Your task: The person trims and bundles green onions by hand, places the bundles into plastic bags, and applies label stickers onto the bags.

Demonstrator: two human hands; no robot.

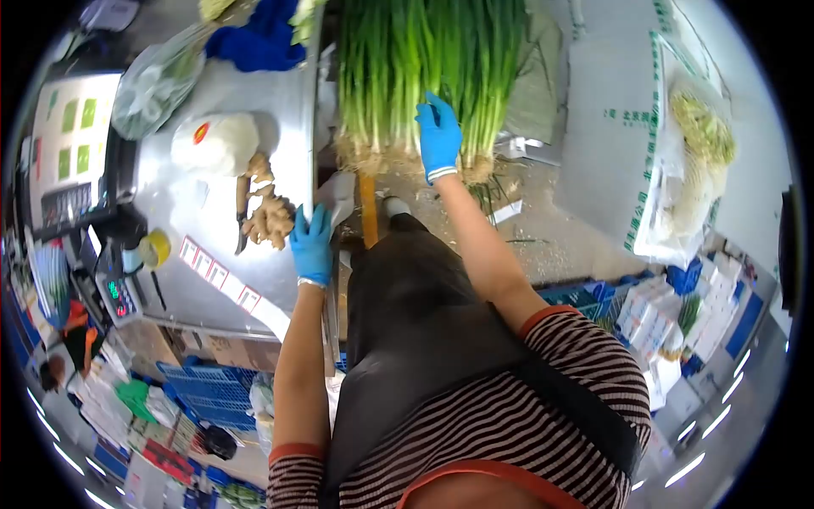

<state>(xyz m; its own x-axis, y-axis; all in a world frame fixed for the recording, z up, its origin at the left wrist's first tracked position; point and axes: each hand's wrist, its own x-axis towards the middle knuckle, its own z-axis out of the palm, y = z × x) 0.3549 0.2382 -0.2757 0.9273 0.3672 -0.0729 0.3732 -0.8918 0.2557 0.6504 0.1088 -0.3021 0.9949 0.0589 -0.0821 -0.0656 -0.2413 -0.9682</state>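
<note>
My left hand (311, 247), in a blue glove, lies at the edge of the metal table (195, 299) with its fingers apart, beside pieces of ginger (270, 219). A knife (242, 202) lies against the ginger's left side. Above them is a white bagged item (216, 144) with a red and orange sticker. My right hand (439, 139), also gloved in blue, is over the lower stalks of a large pile of green onions (424, 59). Its fingers are partly spread, and nothing shows in them. The onion roots point toward me.
A strip of labels (222, 278), yellow tape (154, 248) and a scale (117, 293) are on the table. White bagged vegetables (697, 170) lie at the right. Blue crates (208, 392) stand at lower left, near another person (72, 352).
</note>
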